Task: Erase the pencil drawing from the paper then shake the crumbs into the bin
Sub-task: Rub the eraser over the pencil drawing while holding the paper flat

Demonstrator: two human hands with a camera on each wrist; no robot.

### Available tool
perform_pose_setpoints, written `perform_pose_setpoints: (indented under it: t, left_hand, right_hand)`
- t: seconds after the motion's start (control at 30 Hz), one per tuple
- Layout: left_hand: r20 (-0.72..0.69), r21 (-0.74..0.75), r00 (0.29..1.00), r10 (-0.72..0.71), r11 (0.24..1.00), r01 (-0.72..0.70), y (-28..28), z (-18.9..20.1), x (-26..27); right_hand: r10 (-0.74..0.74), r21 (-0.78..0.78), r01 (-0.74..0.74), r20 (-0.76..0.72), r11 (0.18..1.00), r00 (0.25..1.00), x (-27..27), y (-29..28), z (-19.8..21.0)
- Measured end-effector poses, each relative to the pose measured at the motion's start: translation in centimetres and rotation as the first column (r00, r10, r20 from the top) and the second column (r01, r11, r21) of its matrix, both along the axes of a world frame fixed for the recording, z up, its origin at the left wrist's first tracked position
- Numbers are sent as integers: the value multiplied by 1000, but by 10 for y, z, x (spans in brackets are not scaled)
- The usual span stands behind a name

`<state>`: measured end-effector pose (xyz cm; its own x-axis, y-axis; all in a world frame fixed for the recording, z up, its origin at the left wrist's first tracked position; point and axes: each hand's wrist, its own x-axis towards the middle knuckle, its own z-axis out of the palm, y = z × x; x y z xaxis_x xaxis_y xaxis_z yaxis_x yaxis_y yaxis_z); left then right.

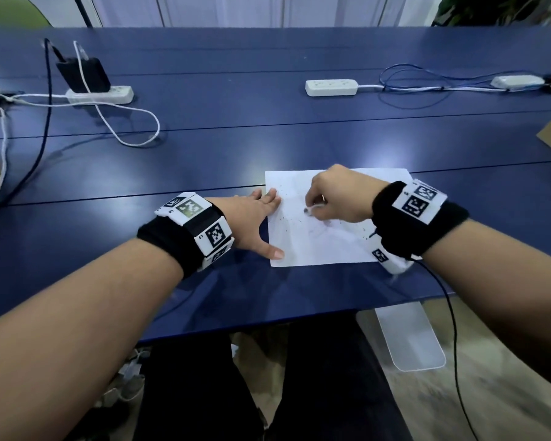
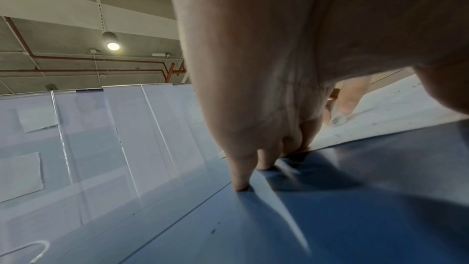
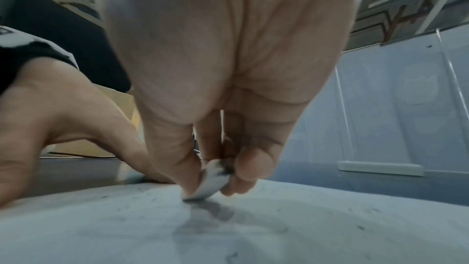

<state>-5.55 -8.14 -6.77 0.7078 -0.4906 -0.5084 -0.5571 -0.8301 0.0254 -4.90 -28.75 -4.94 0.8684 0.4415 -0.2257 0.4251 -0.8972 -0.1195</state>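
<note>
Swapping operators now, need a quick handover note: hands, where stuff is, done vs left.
Left hand: flat, fingers straight, pressing the left edge of the paper to the blue table.
Right hand: pinching a small worn eraser, its tip on the paper near mid-sheet.
Done: erasing is under way; only faint grey smudges of the drawing show, and dark crumbs are scattered on the sheet.
Left: rub out the remaining smudges, lift the sheet, shake the crumbs into the bin. No bin identifiable in these views.

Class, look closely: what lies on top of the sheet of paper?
Dark crumbs and faint pencil marks on the paper, the eraser in the right hand, left hand fingertips at its edge. Marks beneath the hands are hidden.
</note>
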Motion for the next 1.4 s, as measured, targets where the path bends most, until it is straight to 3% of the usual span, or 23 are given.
perform_pose_setpoints:
  t: [0.1,0.2,0.27,0.43,0.63,0.87,1.07,1.27,1.4]
  left_hand:
    - [-13,-5,1000,3,1000,-3,0,1,0]
    - [-20,-14,1000,7,1000,-7,1,-1,1]
    - [-16,-15,1000,3,1000,-3,1,-1,1]
    - [-7,-13,1000,1,1000,-1,0,1,0]
    - [-21,-31,1000,-4,1000,3,3,-2,2]
    - [-3,-10,1000,-5,1000,5,1,0,0]
    - [-14,-12,1000,-7,1000,6,1,-1,1]
    - [13,-15,999,-31,999,31,3,7,4]
    - [77,-102,993,-86,990,94,-18,12,-5]
  right_hand:
    - [76,-55,-75,2,996,997,-12,2,0]
    - [184,-97,-194,-104,976,977,-35,5,5]
    - [176,-74,-184,-97,980,980,-31,6,5]
    - [-6,12,6,-5,1000,1000,3,0,3]
    - [203,-25,-205,-68,978,977,-36,0,2]
    - [-7,-13,7,31,1000,999,3,-1,0]
    - [173,7,-173,-36,985,984,-35,-1,-2]
    - [150,38,-148,-43,988,988,-38,0,-6]
    - [115,60,-112,-54,992,992,-41,3,-6]
